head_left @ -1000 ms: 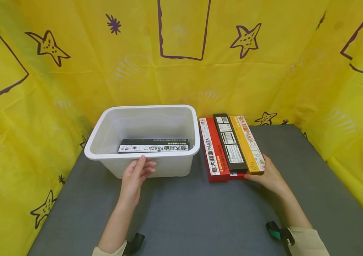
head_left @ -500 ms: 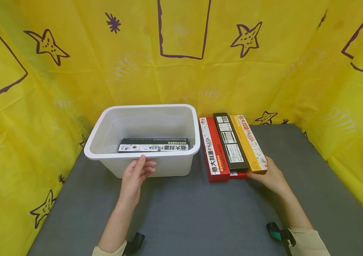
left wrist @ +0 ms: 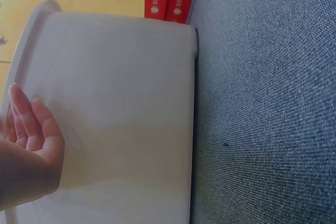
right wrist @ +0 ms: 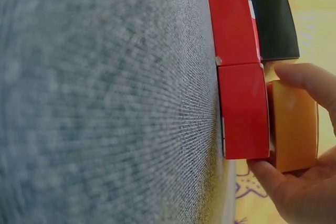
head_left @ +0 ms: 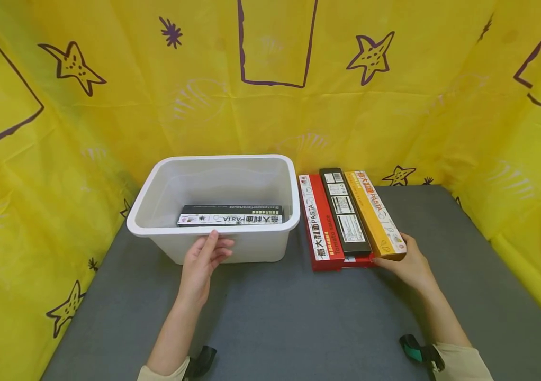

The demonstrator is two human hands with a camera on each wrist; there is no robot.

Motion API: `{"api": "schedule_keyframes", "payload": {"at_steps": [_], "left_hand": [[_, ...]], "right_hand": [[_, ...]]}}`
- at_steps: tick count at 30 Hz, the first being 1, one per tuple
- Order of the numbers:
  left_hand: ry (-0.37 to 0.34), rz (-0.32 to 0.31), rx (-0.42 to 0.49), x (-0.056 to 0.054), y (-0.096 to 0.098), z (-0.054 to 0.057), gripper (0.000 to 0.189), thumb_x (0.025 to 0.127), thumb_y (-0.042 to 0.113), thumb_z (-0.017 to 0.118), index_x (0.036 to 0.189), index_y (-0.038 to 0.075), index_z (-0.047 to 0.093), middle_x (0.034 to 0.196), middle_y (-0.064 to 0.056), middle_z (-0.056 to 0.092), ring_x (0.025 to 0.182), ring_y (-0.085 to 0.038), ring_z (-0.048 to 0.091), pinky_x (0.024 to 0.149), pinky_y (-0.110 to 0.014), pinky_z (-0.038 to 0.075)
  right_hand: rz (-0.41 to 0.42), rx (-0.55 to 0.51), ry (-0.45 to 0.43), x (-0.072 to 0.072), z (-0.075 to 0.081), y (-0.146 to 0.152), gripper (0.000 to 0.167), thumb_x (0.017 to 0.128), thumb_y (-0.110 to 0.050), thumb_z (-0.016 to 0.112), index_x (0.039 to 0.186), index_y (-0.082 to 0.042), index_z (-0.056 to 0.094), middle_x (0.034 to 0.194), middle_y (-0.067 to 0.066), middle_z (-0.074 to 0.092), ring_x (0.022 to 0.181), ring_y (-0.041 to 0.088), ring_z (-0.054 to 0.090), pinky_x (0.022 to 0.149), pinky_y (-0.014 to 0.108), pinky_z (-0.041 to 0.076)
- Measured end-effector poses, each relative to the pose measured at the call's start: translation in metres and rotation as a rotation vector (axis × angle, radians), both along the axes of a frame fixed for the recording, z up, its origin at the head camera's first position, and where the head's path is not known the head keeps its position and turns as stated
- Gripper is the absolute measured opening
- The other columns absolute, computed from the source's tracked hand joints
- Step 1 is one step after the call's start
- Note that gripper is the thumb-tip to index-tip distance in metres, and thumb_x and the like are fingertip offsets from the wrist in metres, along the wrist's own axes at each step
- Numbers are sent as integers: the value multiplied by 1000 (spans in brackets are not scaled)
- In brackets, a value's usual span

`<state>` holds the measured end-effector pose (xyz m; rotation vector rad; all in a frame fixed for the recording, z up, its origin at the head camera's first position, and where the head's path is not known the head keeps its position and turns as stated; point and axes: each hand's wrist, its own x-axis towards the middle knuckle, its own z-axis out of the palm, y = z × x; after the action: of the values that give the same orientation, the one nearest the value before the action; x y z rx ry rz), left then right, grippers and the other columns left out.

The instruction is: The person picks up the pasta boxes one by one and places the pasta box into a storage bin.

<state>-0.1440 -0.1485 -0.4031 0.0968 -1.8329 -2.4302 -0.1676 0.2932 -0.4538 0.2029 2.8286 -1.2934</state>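
My left hand (head_left: 198,269) holds the front rim of a white plastic bin (head_left: 232,246), thumb at the rim and fingers before the outer wall. Inside lies a black-and-white pasta box (head_left: 230,218). My right hand (head_left: 409,265) grips the near end of a yellow pasta box (head_left: 376,212), thumb on its left side. In the right wrist view, the yellow box (right wrist: 295,127) sits above a red box (right wrist: 244,111), one finger at that red box's corner. A black box (head_left: 345,212) lies left of the yellow one, then a red tomato sauce pasta box (head_left: 321,219).
The boxes are stacked in two layers on the grey table (head_left: 270,323), right beside the bin. Another lower red box (right wrist: 233,22) lies beneath the black one. A yellow patterned cloth (head_left: 270,121) hangs behind and along both sides.
My right hand has shifted right, swinging the near end of the yellow pasta box away from the black box; a gap now shows between them. My left hand stays at the bin rim.
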Motion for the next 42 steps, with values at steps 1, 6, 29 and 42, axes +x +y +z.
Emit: {"api": "schedule_keyframes", "payload": {"at_steps": [1, 6, 29, 42], "left_hand": [[0, -2, 0, 0, 0, 0, 27, 102, 30, 53, 96, 6, 66, 84, 0, 72, 73, -13, 66, 79, -28, 54], [-1, -4, 2, 0, 0, 0, 26, 102, 30, 53, 95, 7, 66, 84, -1, 72, 74, -13, 66, 79, -29, 54], [2, -4, 3, 0, -1, 0, 26, 101, 30, 54, 94, 8, 66, 85, -1, 72, 74, -14, 66, 80, -29, 54], [3, 9, 6, 1, 0, 1, 27, 100, 31, 56, 94, 7, 66, 84, -1, 72, 74, -14, 66, 80, -30, 54]], "right_hand": [[-7, -4, -1, 1, 0, 0, 107, 76, -41, 82, 150, 2, 16, 140, 30, 39, 118, 44, 43, 93, 57, 35], [-44, -18, -12, 2, 3, -1, 106, 78, -42, 80, 151, 0, 15, 141, 30, 37, 119, 44, 42, 93, 57, 35], [-259, -209, 187, 2, 21, -14, 90, 81, -29, 81, 151, -10, 27, 141, 18, 45, 120, 30, 51, 85, 8, 42], [-327, -219, 331, -2, 26, -19, 81, 80, -22, 81, 148, -20, 38, 140, 10, 50, 118, 25, 54, 99, 24, 43]]}}
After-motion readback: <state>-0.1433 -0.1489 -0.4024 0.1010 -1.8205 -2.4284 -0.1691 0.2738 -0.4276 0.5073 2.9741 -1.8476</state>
